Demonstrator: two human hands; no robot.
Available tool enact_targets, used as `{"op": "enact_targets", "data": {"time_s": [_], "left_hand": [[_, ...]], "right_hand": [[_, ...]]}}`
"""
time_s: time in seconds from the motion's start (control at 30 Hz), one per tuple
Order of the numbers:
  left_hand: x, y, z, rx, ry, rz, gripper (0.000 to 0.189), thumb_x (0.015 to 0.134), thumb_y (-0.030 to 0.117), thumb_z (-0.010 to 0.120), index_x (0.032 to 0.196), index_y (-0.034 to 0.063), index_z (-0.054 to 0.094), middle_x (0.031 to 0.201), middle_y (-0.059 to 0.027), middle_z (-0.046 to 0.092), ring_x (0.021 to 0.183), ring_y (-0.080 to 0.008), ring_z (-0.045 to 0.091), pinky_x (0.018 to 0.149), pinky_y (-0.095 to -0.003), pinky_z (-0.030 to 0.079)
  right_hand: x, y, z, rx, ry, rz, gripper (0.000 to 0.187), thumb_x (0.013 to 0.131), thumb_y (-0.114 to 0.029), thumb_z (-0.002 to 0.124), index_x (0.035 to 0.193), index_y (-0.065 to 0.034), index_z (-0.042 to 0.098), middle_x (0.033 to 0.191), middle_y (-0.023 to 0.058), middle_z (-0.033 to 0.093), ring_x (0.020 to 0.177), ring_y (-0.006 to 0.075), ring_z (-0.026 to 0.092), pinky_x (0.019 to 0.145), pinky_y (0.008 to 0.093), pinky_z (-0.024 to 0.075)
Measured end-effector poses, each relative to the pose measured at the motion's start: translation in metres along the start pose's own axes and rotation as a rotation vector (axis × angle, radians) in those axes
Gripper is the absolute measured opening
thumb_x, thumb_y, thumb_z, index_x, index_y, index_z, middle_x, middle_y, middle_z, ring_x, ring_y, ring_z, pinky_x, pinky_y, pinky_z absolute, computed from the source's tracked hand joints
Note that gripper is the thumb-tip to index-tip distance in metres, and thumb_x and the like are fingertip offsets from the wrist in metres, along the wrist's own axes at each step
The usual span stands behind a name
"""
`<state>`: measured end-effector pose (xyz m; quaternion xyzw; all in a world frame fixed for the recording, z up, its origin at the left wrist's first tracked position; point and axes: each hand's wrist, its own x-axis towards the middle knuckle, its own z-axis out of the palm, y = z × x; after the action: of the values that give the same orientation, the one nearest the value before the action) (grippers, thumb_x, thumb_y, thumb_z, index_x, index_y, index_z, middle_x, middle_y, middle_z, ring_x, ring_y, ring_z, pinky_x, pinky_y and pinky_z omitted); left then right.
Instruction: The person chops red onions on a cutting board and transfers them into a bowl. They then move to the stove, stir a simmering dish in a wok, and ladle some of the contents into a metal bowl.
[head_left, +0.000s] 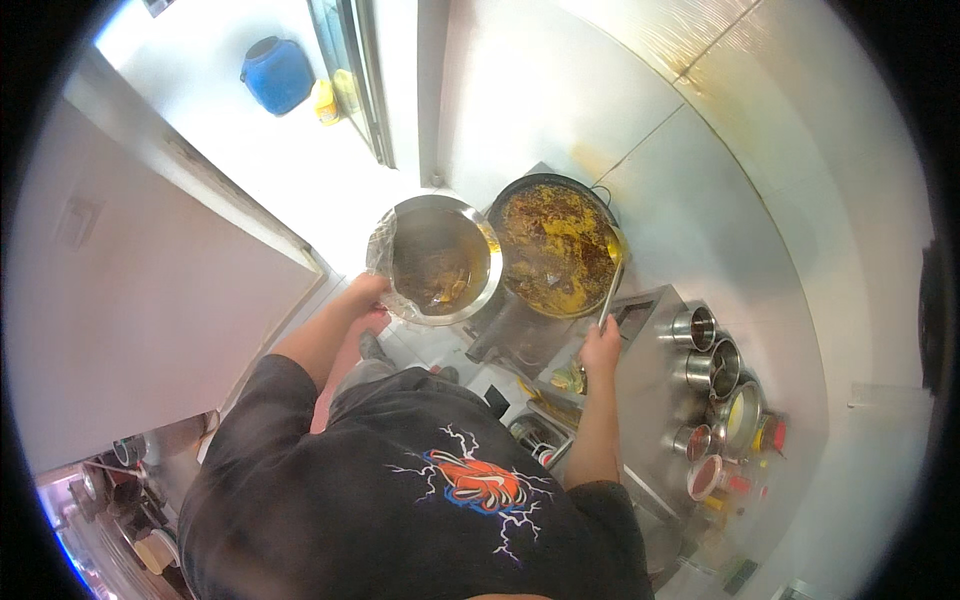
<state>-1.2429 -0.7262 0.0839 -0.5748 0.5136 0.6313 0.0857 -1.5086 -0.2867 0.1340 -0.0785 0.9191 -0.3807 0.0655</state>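
Note:
My left hand (370, 291) grips the near-left edge of a round stainless steel basin (484, 296), where clear plastic film (381, 244) covers the rim. Inside the basin lies brownish liquid or residue with a few lighter bits. Just right of it, and partly overlapped by it, is a wide dark pan (551, 178) holding a dark red-brown mass with yellow, oily froth (559, 232). In my right hand (602, 345) is the metal handle of a ladle or turner (611, 294). Its yellow-coated head (617, 249) rests at the pan's right side.
Right of me, a steel counter (649, 390) carries several metal pots (699, 369) and a red-topped jar (772, 433). A pale panel (165, 247) stands to my left. Beyond the doorway are a blue plastic drum (277, 75) and a yellow bottle (325, 103).

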Motion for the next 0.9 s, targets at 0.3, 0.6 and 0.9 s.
{"op": "enact_targets", "data": {"time_s": [0.3, 0.6, 0.9], "left_hand": [[-0.044, 0.021, 0.001, 0.096, -0.061, 0.014, 0.027, 0.085, 0.019, 0.066, 0.098, -0.0039, 0.060, 0.068, -0.0182, 0.058, 0.054, -0.0298, 0.063, 0.045, -0.0428, 0.046], [-0.032, 0.019, 0.002, 0.104, -0.053, -0.036, 0.029, 0.082, 0.014, 0.065, 0.099, -0.0088, 0.059, 0.074, -0.0220, 0.061, 0.054, -0.0312, 0.064, 0.043, -0.0433, 0.050], [-0.042, 0.022, 0.001, 0.124, -0.048, -0.038, 0.031, 0.082, 0.013, 0.064, 0.103, -0.0097, 0.060, 0.075, -0.0218, 0.064, 0.055, -0.0303, 0.065, 0.046, -0.0424, 0.054]], "right_hand": [[0.006, -0.019, 0.012, 0.259, -0.216, 0.311, 0.056, 0.097, -0.013, 0.057, 0.150, -0.0030, 0.044, 0.087, 0.0150, 0.066, 0.061, 0.0213, 0.062, 0.055, 0.0379, 0.0510], [0.017, -0.047, 0.028, 0.912, -0.406, 0.662, 0.044, 0.101, -0.018, 0.053, 0.143, -0.0047, 0.045, 0.070, 0.0045, 0.052, 0.050, 0.0146, 0.049, 0.042, 0.0303, 0.0386], [0.018, -0.029, 0.058, 1.619, -0.777, 1.011, 0.030, 0.106, -0.034, 0.051, 0.088, -0.0098, 0.051, 0.058, -0.0033, 0.042, 0.046, 0.0128, 0.045, 0.037, 0.0236, 0.0338]]}}
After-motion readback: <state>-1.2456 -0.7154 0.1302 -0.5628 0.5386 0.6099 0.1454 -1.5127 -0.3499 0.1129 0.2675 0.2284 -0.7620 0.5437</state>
